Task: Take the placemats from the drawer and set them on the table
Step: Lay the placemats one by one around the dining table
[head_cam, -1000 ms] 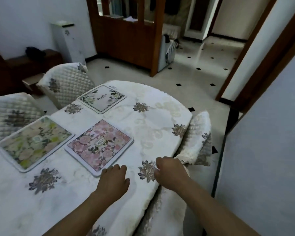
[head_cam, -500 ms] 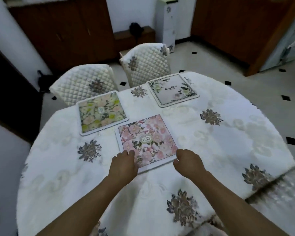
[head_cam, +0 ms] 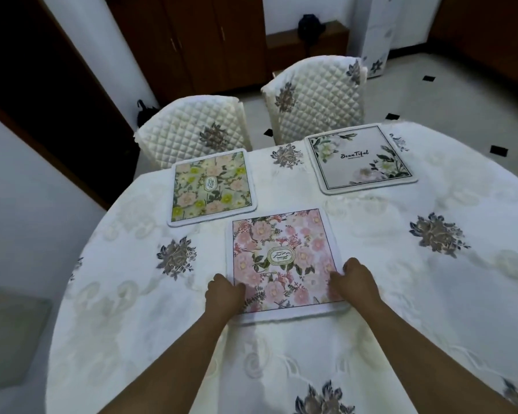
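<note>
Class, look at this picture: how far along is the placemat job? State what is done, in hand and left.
Done: the green placemat and the white placemat lie flat on the table. In hand: left hand and right hand grip the pink placemat at its near corners. Left: release it; no drawer shows.

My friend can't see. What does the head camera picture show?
The left hand and right hand hold the near corners of a pink placemat on a white-clothed table. A green placemat and a white placemat lie beyond it.
</note>
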`<action>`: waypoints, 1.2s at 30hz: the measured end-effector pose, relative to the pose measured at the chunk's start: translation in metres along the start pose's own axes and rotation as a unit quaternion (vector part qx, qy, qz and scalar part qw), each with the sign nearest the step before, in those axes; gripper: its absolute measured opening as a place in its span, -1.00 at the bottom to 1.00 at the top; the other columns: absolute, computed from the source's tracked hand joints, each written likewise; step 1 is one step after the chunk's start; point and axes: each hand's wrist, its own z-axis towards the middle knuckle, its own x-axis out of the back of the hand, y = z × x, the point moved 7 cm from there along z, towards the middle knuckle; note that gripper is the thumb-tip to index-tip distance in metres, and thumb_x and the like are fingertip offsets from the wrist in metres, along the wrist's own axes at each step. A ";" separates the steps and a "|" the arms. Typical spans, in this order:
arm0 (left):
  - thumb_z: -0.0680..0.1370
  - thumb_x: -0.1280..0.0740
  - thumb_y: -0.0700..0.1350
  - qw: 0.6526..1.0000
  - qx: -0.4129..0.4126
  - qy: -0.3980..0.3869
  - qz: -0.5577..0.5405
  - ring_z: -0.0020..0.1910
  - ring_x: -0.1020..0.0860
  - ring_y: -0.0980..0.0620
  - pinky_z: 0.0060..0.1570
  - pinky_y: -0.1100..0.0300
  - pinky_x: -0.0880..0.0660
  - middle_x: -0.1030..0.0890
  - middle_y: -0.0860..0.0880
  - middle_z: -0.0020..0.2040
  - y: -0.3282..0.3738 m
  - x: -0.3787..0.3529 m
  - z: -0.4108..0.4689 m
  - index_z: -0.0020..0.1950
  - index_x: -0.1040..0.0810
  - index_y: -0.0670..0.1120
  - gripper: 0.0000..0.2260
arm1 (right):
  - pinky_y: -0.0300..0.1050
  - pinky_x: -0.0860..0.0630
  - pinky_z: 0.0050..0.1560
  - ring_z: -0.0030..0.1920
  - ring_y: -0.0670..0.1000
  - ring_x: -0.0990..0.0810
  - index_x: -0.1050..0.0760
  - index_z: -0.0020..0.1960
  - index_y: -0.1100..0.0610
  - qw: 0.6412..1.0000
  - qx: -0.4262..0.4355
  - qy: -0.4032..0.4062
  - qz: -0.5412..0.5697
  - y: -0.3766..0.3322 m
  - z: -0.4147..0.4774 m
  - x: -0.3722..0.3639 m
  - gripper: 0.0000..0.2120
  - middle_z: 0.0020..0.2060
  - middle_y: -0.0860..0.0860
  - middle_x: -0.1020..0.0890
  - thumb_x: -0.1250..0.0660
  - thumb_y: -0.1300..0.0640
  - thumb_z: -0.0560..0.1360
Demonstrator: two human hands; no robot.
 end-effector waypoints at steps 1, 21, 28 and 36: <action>0.49 -0.35 0.00 1.000 -0.001 0.002 -0.002 0.08 -0.53 -0.25 0.01 0.05 -0.49 -0.53 -0.27 0.10 0.001 0.000 0.003 0.13 -0.41 -0.28 -0.60 | -0.06 -0.42 -0.19 -0.09 0.21 -0.59 -0.40 -0.02 0.28 1.000 -0.006 0.010 0.011 0.001 0.004 -0.001 -0.72 -0.10 0.23 -0.59 -0.36 0.07 0.49; 0.61 -0.19 -0.12 0.969 -0.154 0.132 -0.141 -0.42 -0.43 0.02 -0.45 0.13 -0.30 -0.46 -0.06 -0.36 -0.054 0.107 -0.045 -0.20 -0.32 -0.06 -0.81 | 0.00 -0.55 -0.15 -0.19 0.07 -0.59 -0.46 -0.04 0.13 0.984 0.129 0.041 0.113 -0.088 -0.107 -0.030 -0.85 -0.22 0.03 -0.60 -0.26 0.05 0.59; 0.62 -0.19 -0.09 0.969 -0.134 0.169 -0.124 -0.42 -0.40 0.04 -0.43 0.12 -0.31 -0.41 -0.05 -0.37 -0.196 0.147 -0.088 -0.22 -0.28 0.02 -0.78 | -0.20 -0.47 -0.30 -0.28 -0.05 -0.56 -0.44 -0.04 0.01 0.977 0.183 0.015 0.109 -0.106 -0.194 -0.118 -0.94 -0.29 -0.13 -0.56 -0.32 0.07 0.56; 0.62 -0.17 -0.06 0.973 -0.094 0.176 -0.114 -0.40 -0.42 0.07 -0.44 0.13 -0.33 -0.40 -0.01 -0.33 -0.291 0.151 -0.098 -0.21 -0.25 0.06 -0.79 | -0.10 -0.32 -0.40 -0.37 0.03 -0.49 -0.27 -0.15 0.02 0.990 0.130 -0.037 0.031 -0.102 -0.239 -0.202 -0.78 -0.42 -0.09 -0.44 -0.28 0.01 0.57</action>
